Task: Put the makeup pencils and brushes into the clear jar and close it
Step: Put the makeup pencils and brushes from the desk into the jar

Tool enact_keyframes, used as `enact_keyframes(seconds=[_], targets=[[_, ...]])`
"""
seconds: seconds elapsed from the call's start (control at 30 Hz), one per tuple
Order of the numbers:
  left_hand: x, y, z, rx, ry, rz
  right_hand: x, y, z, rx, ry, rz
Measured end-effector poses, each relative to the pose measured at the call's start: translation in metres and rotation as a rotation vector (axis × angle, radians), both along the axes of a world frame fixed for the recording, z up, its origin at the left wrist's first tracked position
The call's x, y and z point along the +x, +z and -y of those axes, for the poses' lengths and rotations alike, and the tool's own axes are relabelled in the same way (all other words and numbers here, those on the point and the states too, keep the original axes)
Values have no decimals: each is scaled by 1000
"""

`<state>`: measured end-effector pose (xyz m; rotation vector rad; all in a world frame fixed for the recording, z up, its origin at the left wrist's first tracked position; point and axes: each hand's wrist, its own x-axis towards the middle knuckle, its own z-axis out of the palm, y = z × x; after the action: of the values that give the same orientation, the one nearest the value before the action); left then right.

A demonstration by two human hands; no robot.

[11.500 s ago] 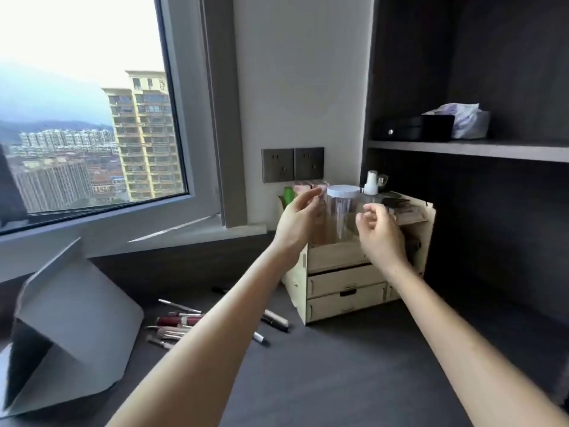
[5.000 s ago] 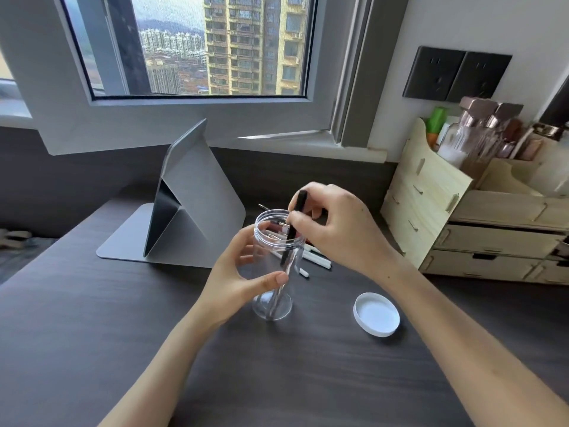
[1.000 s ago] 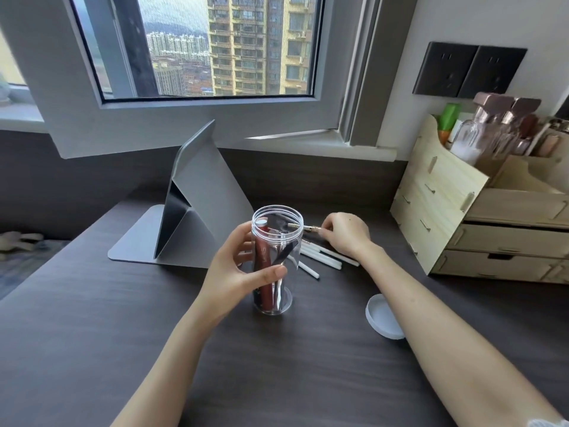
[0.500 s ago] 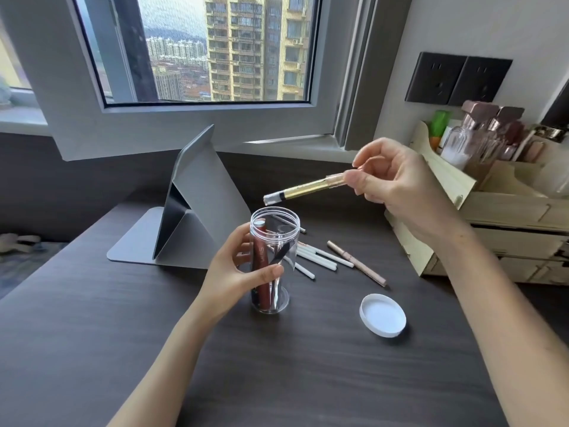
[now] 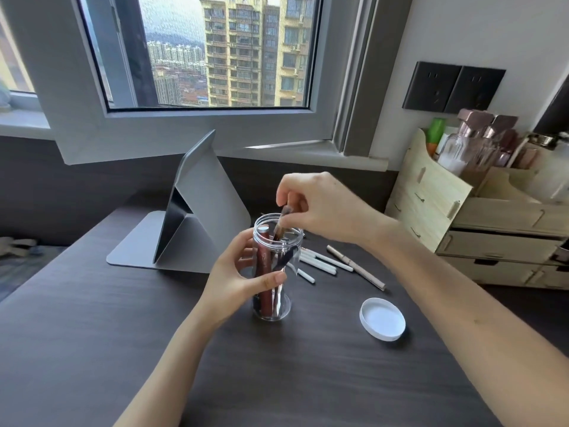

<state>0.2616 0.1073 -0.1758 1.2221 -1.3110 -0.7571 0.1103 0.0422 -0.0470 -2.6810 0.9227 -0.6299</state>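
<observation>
Right grip [image 5: 320, 208] on pencil [image 5: 280, 224] over jar [image 5: 292, 251]

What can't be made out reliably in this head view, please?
- Item under the right hand: motion-blurred, top hidden by fingers.
- Clear jar contents: left hand covers the middle, so the count is uncertain.
- White pencils: near ends hidden behind the jar.
- Wooden organizer: cut off by the right edge.

No legible text; marking on red tube [image 5: 264, 266] unreadable
</observation>
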Motion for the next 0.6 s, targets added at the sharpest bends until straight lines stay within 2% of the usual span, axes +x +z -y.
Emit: enact_keyframes(seconds=[0.07, 0.23, 0.27, 0.33, 0.4, 0.43, 0.53, 0.6], targets=[[1, -1, 0, 4, -1, -3, 8, -5, -1, -15, 3, -65], [1, -1, 0, 6, -4, -7, 15, -9, 3, -283, 2, -244], [1, -1, 0, 5, -6, -8, 11, -6, 6, -245, 13, -212], [1, -2, 1, 5, -4, -11, 0, 2, 19, -96, 4, -27], [2, -2, 1, 5, -3, -9, -12, 1, 41, -13, -101, 154], [2, -2, 1, 6, -5, -7, -15, -5, 54, 0, -183, 171], [3, -1, 1, 6, -11, -14, -14, -43, 91, 48, -409, 5], [5, 0, 2, 1, -4, -21, -7, -74, 109, 132, -483, -113]])
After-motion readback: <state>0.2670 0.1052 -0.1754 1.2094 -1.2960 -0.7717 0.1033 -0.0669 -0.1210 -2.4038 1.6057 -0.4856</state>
